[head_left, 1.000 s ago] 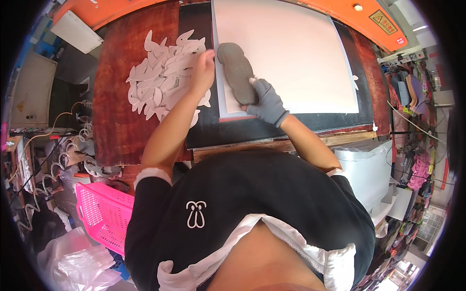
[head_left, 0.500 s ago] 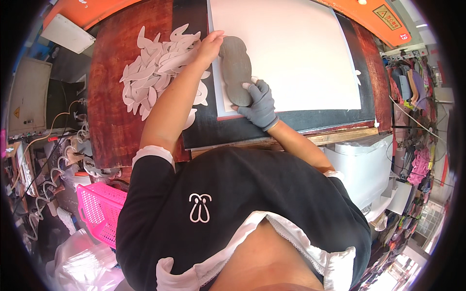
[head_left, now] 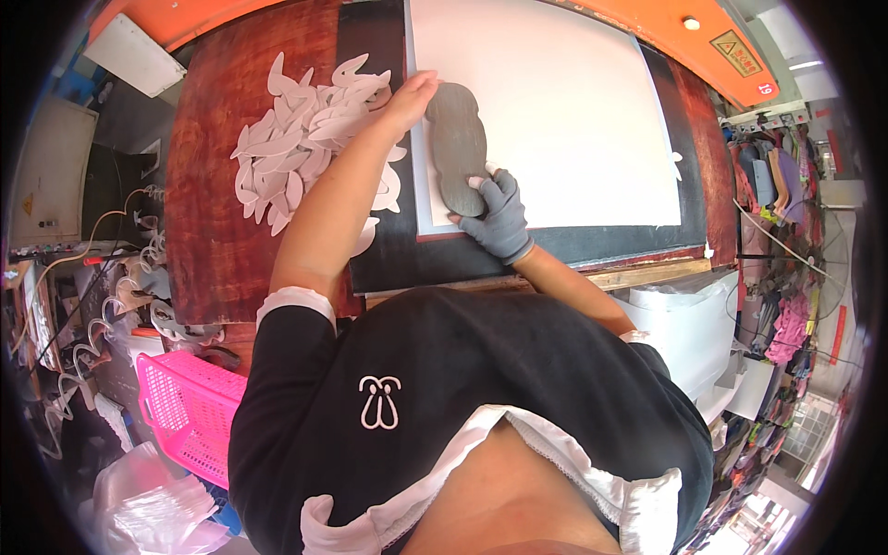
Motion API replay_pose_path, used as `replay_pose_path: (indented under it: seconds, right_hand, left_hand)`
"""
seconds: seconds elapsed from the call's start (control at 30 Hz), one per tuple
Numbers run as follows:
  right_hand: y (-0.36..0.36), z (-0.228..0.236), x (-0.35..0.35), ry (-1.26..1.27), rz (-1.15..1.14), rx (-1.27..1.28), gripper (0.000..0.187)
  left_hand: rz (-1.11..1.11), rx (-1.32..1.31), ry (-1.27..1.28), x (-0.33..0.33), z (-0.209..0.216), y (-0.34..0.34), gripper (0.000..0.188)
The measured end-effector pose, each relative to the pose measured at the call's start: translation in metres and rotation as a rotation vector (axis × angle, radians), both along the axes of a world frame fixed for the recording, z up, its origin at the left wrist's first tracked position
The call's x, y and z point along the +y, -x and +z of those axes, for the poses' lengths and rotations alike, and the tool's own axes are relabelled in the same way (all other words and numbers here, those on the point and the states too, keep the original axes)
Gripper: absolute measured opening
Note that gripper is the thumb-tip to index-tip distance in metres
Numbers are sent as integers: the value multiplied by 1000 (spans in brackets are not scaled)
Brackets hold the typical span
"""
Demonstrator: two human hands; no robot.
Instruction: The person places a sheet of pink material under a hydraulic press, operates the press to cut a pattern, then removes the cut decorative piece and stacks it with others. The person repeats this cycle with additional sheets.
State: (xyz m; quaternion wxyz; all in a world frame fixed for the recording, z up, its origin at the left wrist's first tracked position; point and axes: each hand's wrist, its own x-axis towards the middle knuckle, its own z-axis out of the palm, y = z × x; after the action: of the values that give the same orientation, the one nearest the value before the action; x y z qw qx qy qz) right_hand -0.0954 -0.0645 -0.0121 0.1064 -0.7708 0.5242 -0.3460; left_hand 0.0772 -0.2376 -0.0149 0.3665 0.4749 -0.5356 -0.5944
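A long grey cutting die (head_left: pixel 458 143) with a wavy, sole-like outline lies on the left edge of a large white sheet (head_left: pixel 564 120). My right hand (head_left: pixel 500 215), in a grey glove with bare fingertips, is closed on its near end, with the thumb over its top. At the far end, my bare left hand (head_left: pixel 413 100) has its fingers together against the die's left side; their tips are partly hidden. My left forearm crosses beside a heap of pale, curved cut pieces (head_left: pixel 296 153). A few more pieces show beneath and beside that arm.
The sheet rests on a black board (head_left: pixel 555 242) over a reddish-brown table (head_left: pixel 208 185). An orange machine beam (head_left: pixel 638 28) spans the far side. A pink basket (head_left: pixel 190 407) stands at lower left. White sheeting (head_left: pixel 689 324) is at right, below the table edge.
The whole view has shifted slightly, with the scene lower in the picture. Both hands and the die keep their places on the sheet.
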Motion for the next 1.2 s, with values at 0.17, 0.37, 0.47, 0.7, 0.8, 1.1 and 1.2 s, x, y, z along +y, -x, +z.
replay_pose_path:
  seconds: [0.17,0.37,0.47,0.7,0.8,1.1,1.2]
  right_hand:
    - [-1,2,-1,7,10,33,71]
    - [60,8,41,57,7,19,59]
    - [110,10,94,76,-106,15,38]
    - [163,-22,116,172,-330,162,11]
    - [159,-23,110,210,-348,109,13]
    - [173,-44,102,170,-230,123,18]
    - [202,-54,93,73,-49,-156,19]
  left_hand:
    - [76,77,-42,-3,-5,6,45]
    - [238,-117,342,46,3,-22,37]
    - [161,-282,488,129,6,-52,23]
    - [-16,-694,972,261,-26,-41,8]
    - [124,-686,971,262,-27,-44,4]
    - [188,-956,1093,292,-54,42,20]
    - [329,-950,1052,287,-65,55,20]
